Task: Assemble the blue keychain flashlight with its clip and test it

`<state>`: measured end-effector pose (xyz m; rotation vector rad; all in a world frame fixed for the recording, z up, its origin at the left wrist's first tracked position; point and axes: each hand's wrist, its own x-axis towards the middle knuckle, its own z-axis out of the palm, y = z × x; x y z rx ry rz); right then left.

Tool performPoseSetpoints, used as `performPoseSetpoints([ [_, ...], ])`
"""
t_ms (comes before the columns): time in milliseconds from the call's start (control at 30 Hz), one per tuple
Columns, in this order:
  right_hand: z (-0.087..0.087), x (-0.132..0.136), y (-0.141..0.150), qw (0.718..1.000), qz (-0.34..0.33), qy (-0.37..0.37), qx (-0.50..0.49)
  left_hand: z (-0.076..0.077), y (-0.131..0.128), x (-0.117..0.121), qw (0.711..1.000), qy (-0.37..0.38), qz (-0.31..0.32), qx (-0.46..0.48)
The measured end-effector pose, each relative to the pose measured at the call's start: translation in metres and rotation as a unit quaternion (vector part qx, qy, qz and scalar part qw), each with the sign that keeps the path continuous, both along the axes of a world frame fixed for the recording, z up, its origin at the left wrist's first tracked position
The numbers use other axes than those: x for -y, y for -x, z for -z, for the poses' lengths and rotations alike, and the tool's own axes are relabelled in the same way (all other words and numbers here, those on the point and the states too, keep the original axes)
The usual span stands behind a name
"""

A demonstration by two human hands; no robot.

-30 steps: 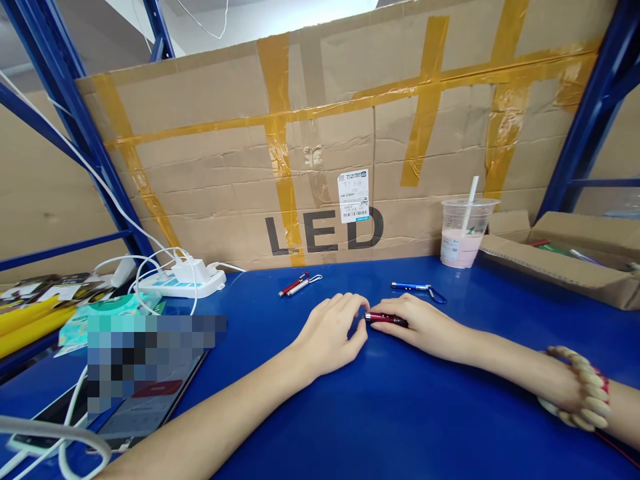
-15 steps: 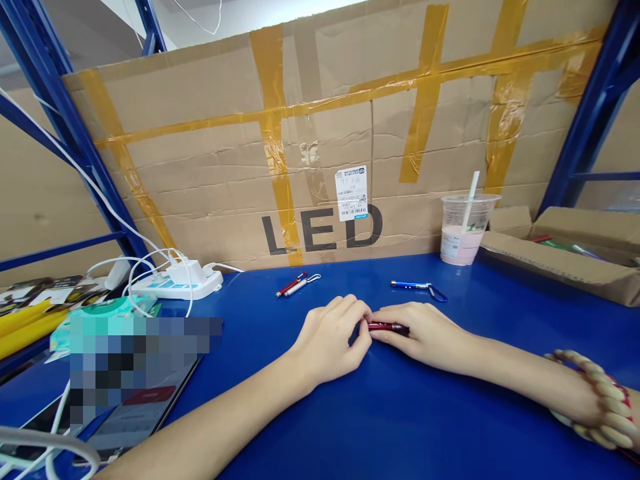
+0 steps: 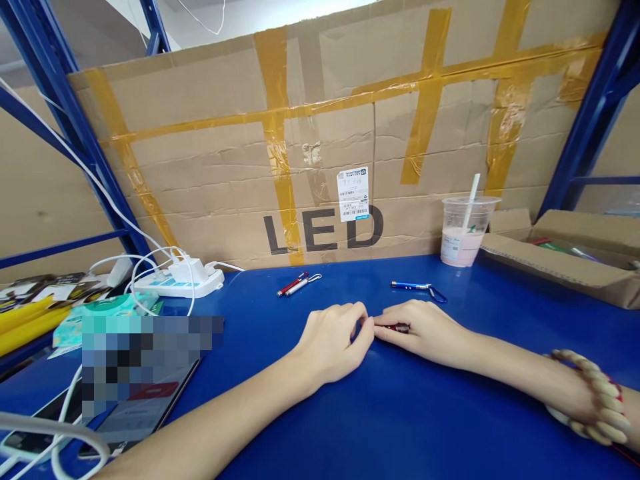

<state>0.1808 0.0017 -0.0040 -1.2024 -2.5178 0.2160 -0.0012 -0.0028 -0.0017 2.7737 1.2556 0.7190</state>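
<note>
My right hand (image 3: 425,330) is closed around a small dark red penlight (image 3: 399,327), which lies level just above the blue table. Part of its barrel shows between thumb and fingers; the rest is hidden. To its left, my left hand (image 3: 335,340) curls with thumb and fingertips brought together at the penlight's left end. Whatever those fingertips pinch is too small or covered to make out. Beyond the hands lie a red penlight (image 3: 289,287) and a silver penlight (image 3: 297,287) with a carabiner clip, side by side. A blue penlight (image 3: 409,285) with a blue clip lies farther right.
A plastic cup (image 3: 463,233) with a pink drink and straw stands at the back right, beside an open cardboard box (image 3: 565,267). At left are a white power strip (image 3: 200,285), cables, a teal packet (image 3: 100,313) and a phone (image 3: 155,407). A large cardboard sheet (image 3: 220,180) closes off the back.
The left fingertips have shifted slightly right and closer together, and less of the red penlight shows between the hands. The right hand has barely moved. The penlights on the table lie as before.
</note>
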Motion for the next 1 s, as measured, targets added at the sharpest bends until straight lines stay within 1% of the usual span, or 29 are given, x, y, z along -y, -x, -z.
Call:
performPoseSetpoints([
  [67,0.0004,-0.0009,-0.0006,1.000,-0.009,0.005,0.000,0.0023,-0.0006,-0.0020,1.000,0.007,-0.015,-0.026],
  [300,0.0013,-0.0015,-0.0005,1.000,-0.014,0.007,-0.007,0.0073,0.0001,-0.0059,0.999,-0.016,-0.003,-0.044],
  [667,-0.0036,0.0021,0.0001,0.999,-0.037,-0.013,0.011,0.0049,-0.0014,-0.0056,0.999,-0.002,0.021,-0.037],
  [1000,-0.0007,0.0012,0.0002,1.000,-0.028,-0.005,-0.012,0.0043,-0.0016,-0.0055,0.999,-0.014,0.012,-0.048],
])
